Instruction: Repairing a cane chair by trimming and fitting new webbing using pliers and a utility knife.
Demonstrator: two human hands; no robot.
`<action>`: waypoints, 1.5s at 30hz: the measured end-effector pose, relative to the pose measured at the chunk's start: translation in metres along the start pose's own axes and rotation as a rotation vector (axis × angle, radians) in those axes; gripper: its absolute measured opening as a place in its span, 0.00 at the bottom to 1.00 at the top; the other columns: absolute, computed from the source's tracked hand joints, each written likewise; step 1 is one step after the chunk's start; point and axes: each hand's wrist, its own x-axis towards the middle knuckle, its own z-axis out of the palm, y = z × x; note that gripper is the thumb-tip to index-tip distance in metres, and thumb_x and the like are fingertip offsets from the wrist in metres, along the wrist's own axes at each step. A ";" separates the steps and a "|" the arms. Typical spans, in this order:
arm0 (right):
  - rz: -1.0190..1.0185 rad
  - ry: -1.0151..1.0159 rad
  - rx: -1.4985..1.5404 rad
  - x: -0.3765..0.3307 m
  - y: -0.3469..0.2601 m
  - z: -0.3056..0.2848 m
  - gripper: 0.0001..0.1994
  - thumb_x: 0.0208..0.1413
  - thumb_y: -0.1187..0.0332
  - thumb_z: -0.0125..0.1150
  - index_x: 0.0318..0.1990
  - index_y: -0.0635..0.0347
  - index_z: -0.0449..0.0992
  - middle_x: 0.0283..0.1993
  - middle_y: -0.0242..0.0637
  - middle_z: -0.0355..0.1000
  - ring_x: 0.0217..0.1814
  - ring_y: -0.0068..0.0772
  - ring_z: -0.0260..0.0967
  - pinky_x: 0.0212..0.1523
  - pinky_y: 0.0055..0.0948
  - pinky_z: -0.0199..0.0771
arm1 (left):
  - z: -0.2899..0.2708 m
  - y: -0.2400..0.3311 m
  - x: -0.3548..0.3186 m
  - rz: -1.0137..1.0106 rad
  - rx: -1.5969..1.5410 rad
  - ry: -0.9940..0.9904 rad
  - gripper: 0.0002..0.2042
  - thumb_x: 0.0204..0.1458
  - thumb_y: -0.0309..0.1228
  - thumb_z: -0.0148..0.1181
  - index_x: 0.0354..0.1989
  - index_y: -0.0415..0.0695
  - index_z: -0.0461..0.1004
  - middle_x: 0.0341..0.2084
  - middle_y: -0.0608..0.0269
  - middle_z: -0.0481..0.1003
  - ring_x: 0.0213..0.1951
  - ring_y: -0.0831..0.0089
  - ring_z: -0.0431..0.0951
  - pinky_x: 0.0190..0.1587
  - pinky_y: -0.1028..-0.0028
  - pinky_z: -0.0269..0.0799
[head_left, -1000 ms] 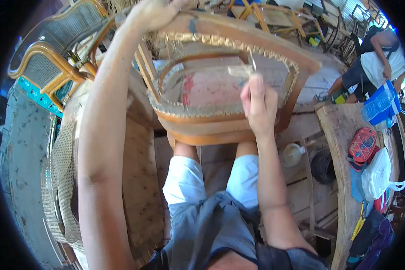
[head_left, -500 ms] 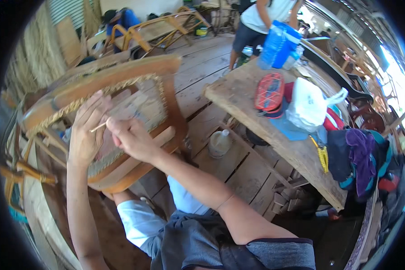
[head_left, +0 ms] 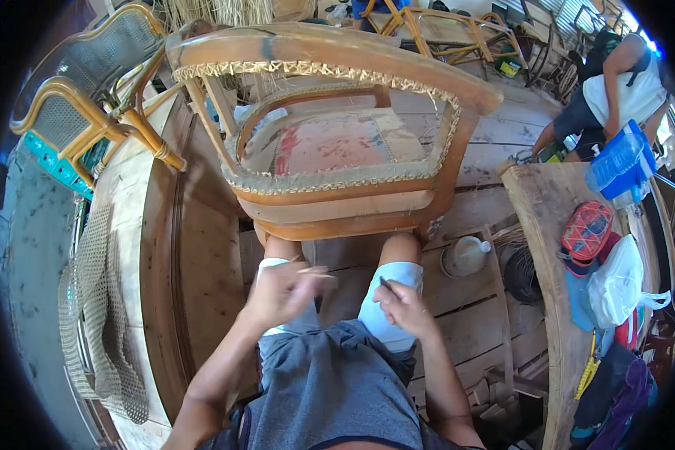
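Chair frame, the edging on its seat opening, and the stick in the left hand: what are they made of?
Chair frame: looks like bent wood with a worn orange-brown varnish; grain and scuffs show. Edging: seems to be woven cane or rattan strip, pale and matte, with loose strands at the top. Stick in the left hand: thin and pale, probably cane or wood; too blurred to be sure.

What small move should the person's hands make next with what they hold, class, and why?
Probably bring both hands back up to the chair frame. The left hand pinches a thin cane strip and the right hand grips a small dark tool, both over the lap, apart from the frame's woven edging.
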 end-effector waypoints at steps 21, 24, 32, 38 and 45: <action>-0.242 -0.075 -0.097 0.002 -0.020 0.064 0.30 0.63 0.48 0.39 0.24 0.68 0.71 0.14 0.36 0.63 0.16 0.33 0.64 0.20 0.33 0.64 | 0.041 -0.023 -0.032 -0.247 -0.486 -0.258 0.06 0.49 0.24 0.64 0.31 0.34 0.76 0.21 0.67 0.75 0.24 0.80 0.72 0.29 0.81 0.67; 0.017 -0.341 0.257 -0.009 -0.012 0.068 0.23 0.61 0.53 0.39 0.28 0.65 0.70 0.15 0.29 0.60 0.09 0.20 0.56 0.11 0.22 0.55 | 0.042 -0.022 -0.039 -0.257 -0.595 -0.191 0.08 0.48 0.24 0.65 0.34 0.33 0.76 0.24 0.64 0.76 0.26 0.77 0.75 0.31 0.80 0.69; 0.091 -0.371 0.338 -0.019 -0.001 0.081 0.13 0.62 0.62 0.47 0.38 0.65 0.69 0.24 0.35 0.66 0.17 0.24 0.65 0.18 0.30 0.64 | 0.032 -0.022 -0.044 -0.295 -0.471 -0.084 0.09 0.55 0.29 0.59 0.30 0.33 0.77 0.18 0.64 0.73 0.22 0.80 0.70 0.27 0.81 0.65; -0.370 0.014 -0.212 -0.012 0.012 0.097 0.14 0.63 0.61 0.47 0.38 0.67 0.65 0.27 0.54 0.68 0.30 0.54 0.69 0.32 0.45 0.64 | 0.023 -0.037 -0.042 -0.273 -0.295 -0.043 0.14 0.55 0.33 0.59 0.21 0.37 0.73 0.13 0.69 0.69 0.17 0.84 0.65 0.22 0.82 0.59; -0.316 0.145 -0.332 -0.020 0.000 0.102 0.12 0.61 0.64 0.48 0.35 0.67 0.63 0.28 0.60 0.68 0.35 0.63 0.69 0.31 0.50 0.64 | 0.036 -0.039 -0.049 -0.339 -0.371 0.111 0.16 0.57 0.36 0.56 0.20 0.38 0.73 0.13 0.69 0.69 0.17 0.84 0.64 0.21 0.81 0.58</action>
